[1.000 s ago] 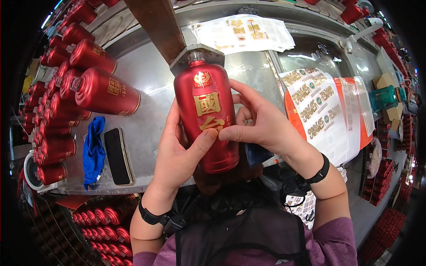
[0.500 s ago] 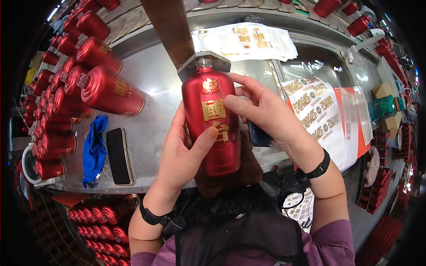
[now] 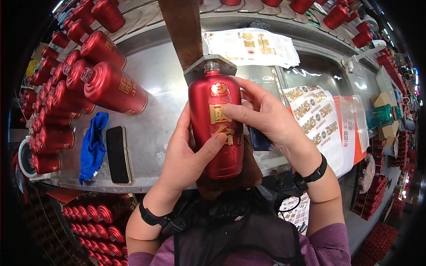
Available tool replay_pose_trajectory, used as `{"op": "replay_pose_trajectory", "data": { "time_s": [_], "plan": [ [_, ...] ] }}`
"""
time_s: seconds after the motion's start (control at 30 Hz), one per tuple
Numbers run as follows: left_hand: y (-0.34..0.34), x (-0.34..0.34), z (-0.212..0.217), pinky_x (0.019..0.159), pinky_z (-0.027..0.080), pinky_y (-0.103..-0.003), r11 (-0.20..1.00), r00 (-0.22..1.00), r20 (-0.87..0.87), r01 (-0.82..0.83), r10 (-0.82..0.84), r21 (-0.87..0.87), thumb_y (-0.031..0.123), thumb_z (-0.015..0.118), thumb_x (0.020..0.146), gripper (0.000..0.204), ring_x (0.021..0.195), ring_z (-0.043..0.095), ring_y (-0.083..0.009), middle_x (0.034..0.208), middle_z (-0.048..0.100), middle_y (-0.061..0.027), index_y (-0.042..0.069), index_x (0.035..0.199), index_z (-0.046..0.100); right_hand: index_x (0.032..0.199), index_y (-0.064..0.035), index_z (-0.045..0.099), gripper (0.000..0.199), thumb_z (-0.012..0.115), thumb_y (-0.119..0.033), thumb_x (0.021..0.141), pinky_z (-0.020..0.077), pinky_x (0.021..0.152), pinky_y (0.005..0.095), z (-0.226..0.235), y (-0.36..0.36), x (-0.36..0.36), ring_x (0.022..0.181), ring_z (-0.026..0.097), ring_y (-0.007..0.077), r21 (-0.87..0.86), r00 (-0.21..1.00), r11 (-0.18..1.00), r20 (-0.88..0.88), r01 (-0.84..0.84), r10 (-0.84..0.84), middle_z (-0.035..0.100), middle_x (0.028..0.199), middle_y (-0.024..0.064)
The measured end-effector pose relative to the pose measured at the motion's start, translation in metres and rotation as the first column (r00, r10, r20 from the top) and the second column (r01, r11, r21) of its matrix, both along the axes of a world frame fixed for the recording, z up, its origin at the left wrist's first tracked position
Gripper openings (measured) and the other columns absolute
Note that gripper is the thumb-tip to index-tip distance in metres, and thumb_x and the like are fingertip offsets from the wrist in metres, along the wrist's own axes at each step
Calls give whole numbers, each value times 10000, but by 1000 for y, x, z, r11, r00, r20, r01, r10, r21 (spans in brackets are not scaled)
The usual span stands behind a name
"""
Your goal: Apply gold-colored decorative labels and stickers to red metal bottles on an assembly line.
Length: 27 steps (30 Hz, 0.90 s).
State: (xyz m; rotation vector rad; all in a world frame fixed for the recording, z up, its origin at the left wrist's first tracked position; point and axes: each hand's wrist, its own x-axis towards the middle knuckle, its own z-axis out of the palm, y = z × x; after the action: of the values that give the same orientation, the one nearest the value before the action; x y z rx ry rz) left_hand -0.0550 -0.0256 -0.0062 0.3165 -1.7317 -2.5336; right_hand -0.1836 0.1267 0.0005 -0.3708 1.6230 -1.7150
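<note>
A red bottle (image 3: 216, 162) with a clear neck and gold lettering lies tilted in front of me, its neck away from me. My left hand (image 3: 186, 153) wraps its left side, with the thumb pressed on the lower gold character. From the right, my right hand (image 3: 266, 113) grips it, thumb on the upper gold character and fingers partly hidden behind the bottle. The neck meets a metal plate (image 3: 228, 65) fixed to a brown post (image 3: 179, 31). Beneath the bottle's base shows a brown cloth (image 3: 246, 175).
Many red bottles (image 3: 113, 91) crowd the metal table's left side, near a blue cloth (image 3: 94, 142) and a phone (image 3: 118, 155). Gold-printed sheets (image 3: 253, 46) lie at the back; more sheets (image 3: 317, 115) lie on the right. A tap (image 3: 361, 55) stands far right.
My right thumb has slid left and slightly down across the upper gold character. My left hand keeps its grip on the bottle. The whole view has shifted slightly.
</note>
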Motion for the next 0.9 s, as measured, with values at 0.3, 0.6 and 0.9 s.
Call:
{"op": "replay_pose_trajectory", "data": {
  "time_s": [0.3, 0.6, 0.9],
  "plan": [
    [-1, -2, 4, 1054, 459, -340, 995, 999, 38, -21, 17, 96, 63, 661, 949, 708, 1248, 543, -174, 1391, 520, -121, -4, 1530, 262, 1443, 74, 421, 839, 811, -370, 846, 523, 876, 281, 8, -7, -9, 1050, 637, 172, 9, 1000, 1000, -2, -25, 25, 636, 1193, 140],
    [0, -5, 0, 1031, 476, -331, 998, 999, 40, -33, 31, 56, 70, 669, 948, 690, 1219, 558, -164, 1347, 554, -110, 10, 1519, 287, 1414, 75, 454, 795, 801, -371, 855, 528, 852, 266, 14, -8, -11, 1027, 642, 140, 66, 996, 994, -17, -85, 86, 673, 1134, 125],
    [1, 0, 3, 1055, 459, -341, 1000, 1000, 21, 13, -13, -15, 69, 706, 917, 785, 1244, 547, -174, 1395, 509, -109, 19, 1543, 234, 1520, 74, 274, 912, 815, -230, 852, 497, 767, 210, 1, 15, 17, 852, 595, 61, -26, 988, 999, 149, -33, 36, 617, 1266, 174]
  ]
}}
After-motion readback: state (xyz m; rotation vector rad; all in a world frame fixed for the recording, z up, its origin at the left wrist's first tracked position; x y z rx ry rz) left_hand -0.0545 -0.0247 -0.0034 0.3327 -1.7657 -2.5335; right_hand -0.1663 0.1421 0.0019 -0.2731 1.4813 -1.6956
